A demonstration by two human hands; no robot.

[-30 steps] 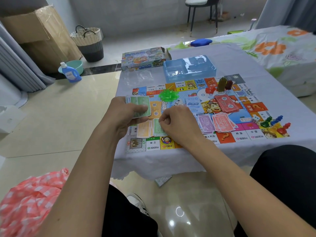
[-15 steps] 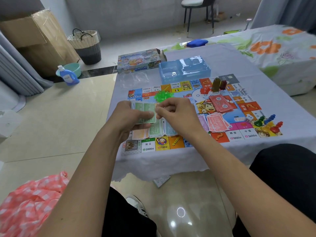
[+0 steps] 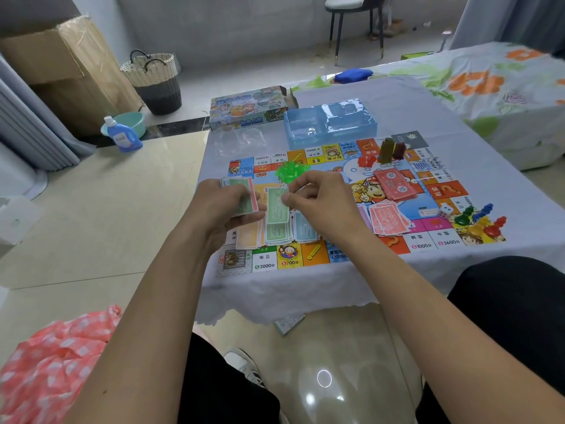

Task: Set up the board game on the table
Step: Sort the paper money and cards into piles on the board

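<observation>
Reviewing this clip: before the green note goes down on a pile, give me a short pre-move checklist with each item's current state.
1. Right hand pinches one green note: ok.
2. Left hand holds the remaining stack of notes: ok.
3. Green pile on the game board lies right below the note, uncovered: ok.
4. Only a single note is pinched: cannot tell.
5. Neighbouring orange pile and blue pile lie apart from the green one: not ok, edges overlap.
</observation>
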